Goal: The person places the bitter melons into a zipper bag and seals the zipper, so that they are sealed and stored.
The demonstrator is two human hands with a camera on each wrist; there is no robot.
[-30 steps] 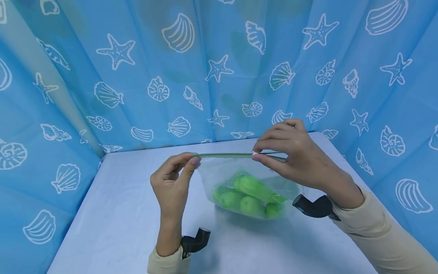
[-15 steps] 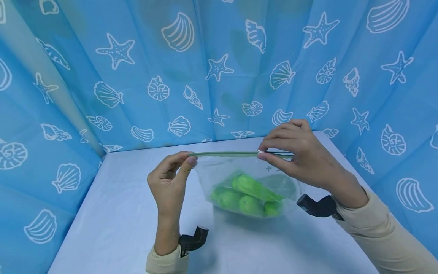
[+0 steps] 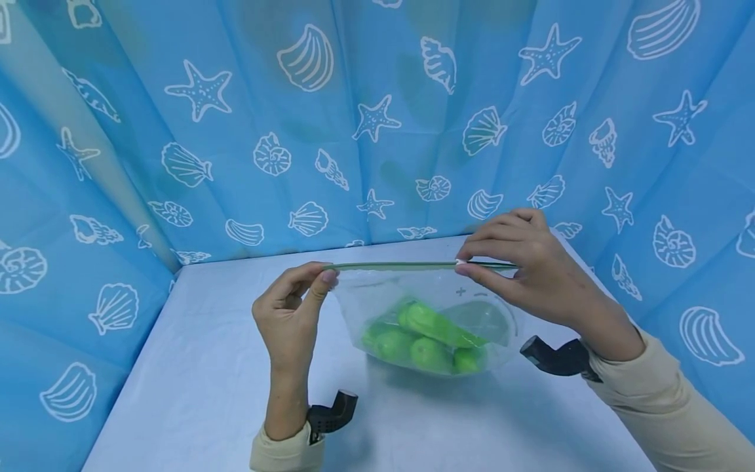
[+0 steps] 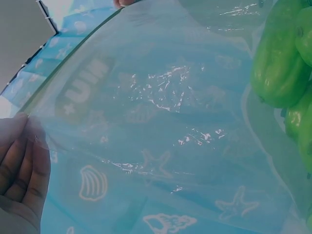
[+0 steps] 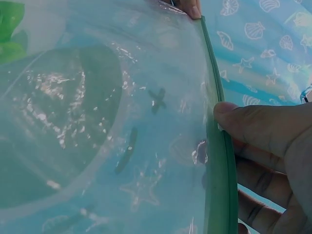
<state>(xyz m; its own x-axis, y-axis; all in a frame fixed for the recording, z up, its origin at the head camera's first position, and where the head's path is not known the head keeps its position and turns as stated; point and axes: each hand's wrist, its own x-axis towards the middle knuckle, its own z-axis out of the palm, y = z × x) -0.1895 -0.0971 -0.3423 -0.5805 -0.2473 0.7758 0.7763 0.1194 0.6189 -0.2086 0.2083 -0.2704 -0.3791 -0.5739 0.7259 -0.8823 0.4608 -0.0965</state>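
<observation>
A see-through zip bag (image 3: 361,298) with a green zip strip (image 3: 401,266) along its top is held up between both hands. Inside, several glossy green fruit- or vegetable-like pieces (image 3: 429,321) are bunched at the bottom. My left hand (image 3: 291,311) pinches the strip's left end between thumb and fingers. Further right, the thumb and fingers of my right hand (image 3: 525,272) pinch the small white slider (image 3: 460,262). The strip looks joined left of the slider, and two lines part to its right. In the right wrist view, the thumb mostly hides the slider. The strip's far right end is behind my hand.
A white cloth-covered table (image 3: 218,367) lies beneath the bag. Blue curtains (image 3: 377,164) printed with white shells and starfish stand around its back and sides. Each wrist carries a black camera mount (image 3: 333,412).
My right hand has slid rightward along the strip with the slider, lengthening the joined part to its left. My left hand has shifted slightly left, keeping its pinch.
</observation>
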